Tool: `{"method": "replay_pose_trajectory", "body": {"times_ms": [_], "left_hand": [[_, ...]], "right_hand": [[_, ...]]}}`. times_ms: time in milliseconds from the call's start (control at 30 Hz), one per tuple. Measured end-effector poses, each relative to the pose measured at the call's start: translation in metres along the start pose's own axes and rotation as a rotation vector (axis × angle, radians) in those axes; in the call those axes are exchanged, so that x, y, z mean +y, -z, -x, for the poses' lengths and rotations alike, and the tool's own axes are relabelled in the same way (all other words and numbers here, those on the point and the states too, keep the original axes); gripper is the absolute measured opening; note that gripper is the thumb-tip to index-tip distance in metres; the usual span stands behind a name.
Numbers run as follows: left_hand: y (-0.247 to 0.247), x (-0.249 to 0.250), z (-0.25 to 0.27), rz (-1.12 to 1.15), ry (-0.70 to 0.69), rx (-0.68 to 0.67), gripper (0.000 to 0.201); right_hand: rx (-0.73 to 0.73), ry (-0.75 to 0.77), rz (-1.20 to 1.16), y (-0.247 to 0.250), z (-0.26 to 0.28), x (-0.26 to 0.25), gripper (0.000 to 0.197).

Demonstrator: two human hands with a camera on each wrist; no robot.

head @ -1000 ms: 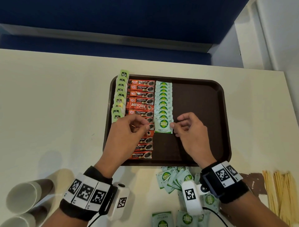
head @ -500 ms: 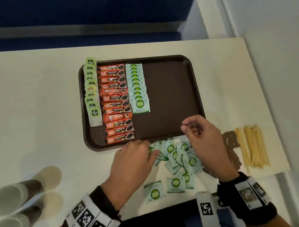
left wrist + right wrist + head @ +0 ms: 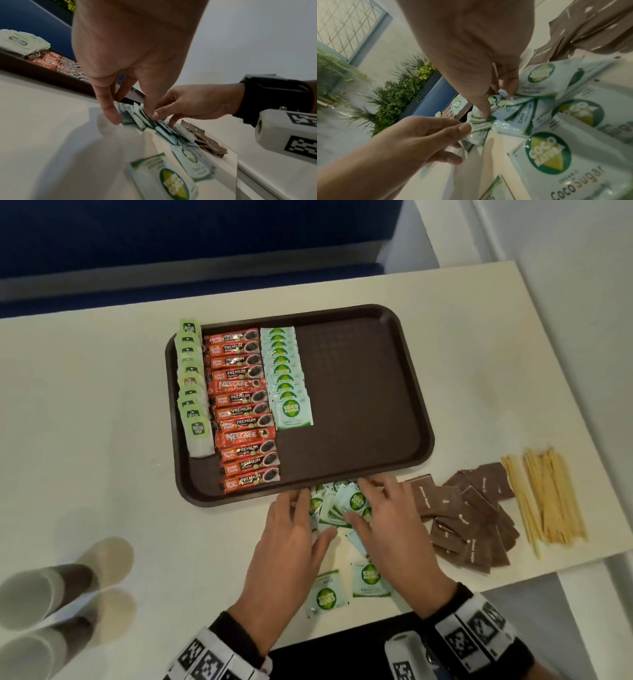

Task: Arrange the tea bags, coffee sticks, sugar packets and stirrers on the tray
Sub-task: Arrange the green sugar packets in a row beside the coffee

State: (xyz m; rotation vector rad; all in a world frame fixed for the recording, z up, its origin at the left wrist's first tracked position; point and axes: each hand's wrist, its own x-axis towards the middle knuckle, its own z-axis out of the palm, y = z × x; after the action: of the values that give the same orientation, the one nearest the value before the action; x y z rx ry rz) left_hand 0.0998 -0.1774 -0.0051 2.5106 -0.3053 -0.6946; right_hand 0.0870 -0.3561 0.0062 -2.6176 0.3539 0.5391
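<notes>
Now the left hand (image 3: 291,546) pinches loose sugar packets (image 3: 346,501) between thumb and fingers. The right hand (image 3: 394,535) sets curved fingertips on the same packets, though I cannot tell whether it grips any. They lie on the table (image 3: 102,440) against the tray's (image 3: 421,405) near rim. The row (image 3: 291,405) ends beyond, slightly left, so the left hand is nearer. Half a second ago the right hand hovered over the tray's near-right corner.

Counts on tray and table
One tray (image 3: 421,405) held twelve coffee sticks (image 3: 245,409), roughly ten tea bags (image 3: 191,378) and roughly ten sugar packets (image 3: 286,378); two paper cups (image 3: 44,594) lay nearby, while the loose sugar packets (image 3: 346,505), brown packets (image 3: 462,518) and stirrers (image 3: 548,498) overlapped too much to count.
</notes>
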Motion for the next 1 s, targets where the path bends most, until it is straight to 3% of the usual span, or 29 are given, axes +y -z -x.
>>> {"method": "replay_pose_trajectory", "body": {"times_ms": [133,400,567,767,1000], "left_hand": [[-0.009,-0.001,0.001,0.095,0.002,0.041,0.078],[-0.018,0.002,0.001,0.401,0.096,0.107,0.073],[-0.020,0.004,-0.002,0.580,0.185,0.093,0.070],[-0.022,0.008,-0.005,0.617,0.216,0.020,0.062],[-0.023,0.013,-0.005,0.469,0.056,-0.001,0.025]], "right_hand": [[-0.031,-0.020,0.020,-0.002,-0.004,-0.007,0.056],[-0.121,0.131,-0.038,-0.011,0.000,-0.003,0.049],[-0.151,0.188,-0.234,-0.009,-0.001,0.007,0.047],[-0.212,0.150,-0.344,-0.005,0.002,0.014,0.060],[-0.184,0.196,-0.431,-0.001,0.001,0.022,0.064]]}}
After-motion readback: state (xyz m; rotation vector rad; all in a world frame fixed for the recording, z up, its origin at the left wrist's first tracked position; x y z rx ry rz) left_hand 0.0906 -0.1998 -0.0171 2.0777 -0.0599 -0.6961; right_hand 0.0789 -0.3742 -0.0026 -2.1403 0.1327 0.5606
